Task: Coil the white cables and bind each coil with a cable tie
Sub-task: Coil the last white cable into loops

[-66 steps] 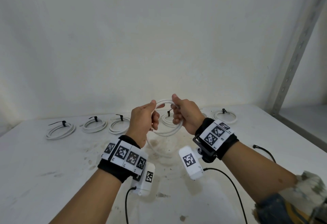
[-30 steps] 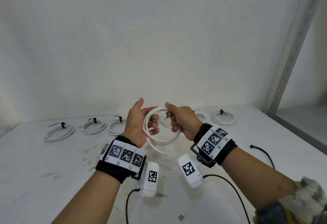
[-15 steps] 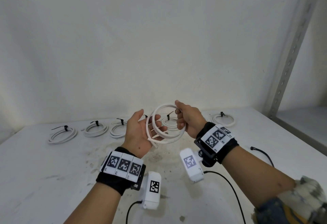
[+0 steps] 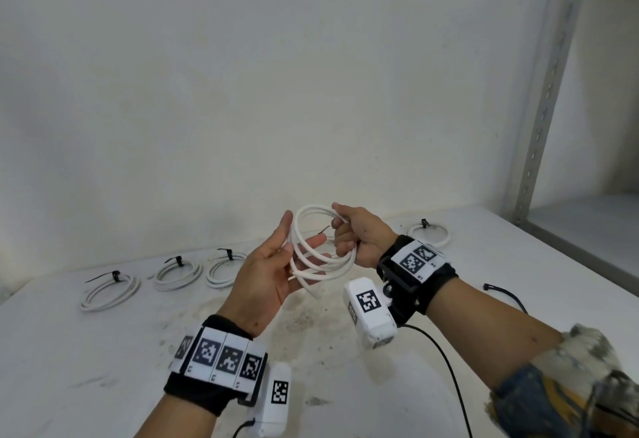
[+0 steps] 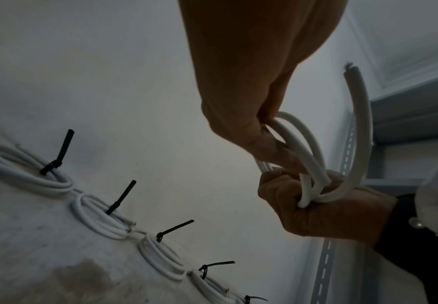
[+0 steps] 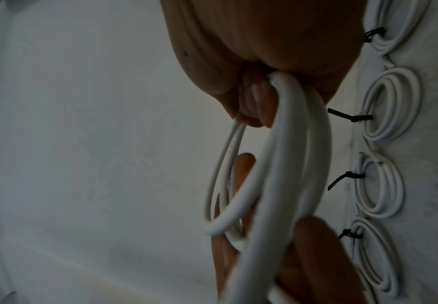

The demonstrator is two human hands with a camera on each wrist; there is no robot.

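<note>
Above the stained white table [image 4: 103, 351], between my two hands, hangs the white cable [image 4: 323, 266] in several loose loops. My right hand [image 4: 359, 233] is curled tightly round the gathered turns at their right side; my left hand [image 4: 269, 271] lies flat-fingered and relaxed, palm up, with the loops resting against its fingers. I judge the cable light but springy: the turns sit splayed apart instead of stacked, and a cut end [image 5: 350, 70] sticks out free (it will likely flick loose if I slacken). The best hold seems to be where all the turns cross, inside my right fist. No tie is on this coil yet. Along the table's far edge, by the plain pale wall [image 4: 242, 74], bound coils [image 4: 110, 287] lie in a row, each cinched with a black cable tie [image 4: 114, 277]. A slotted metal upright [image 4: 549, 85] stands at right.
</note>
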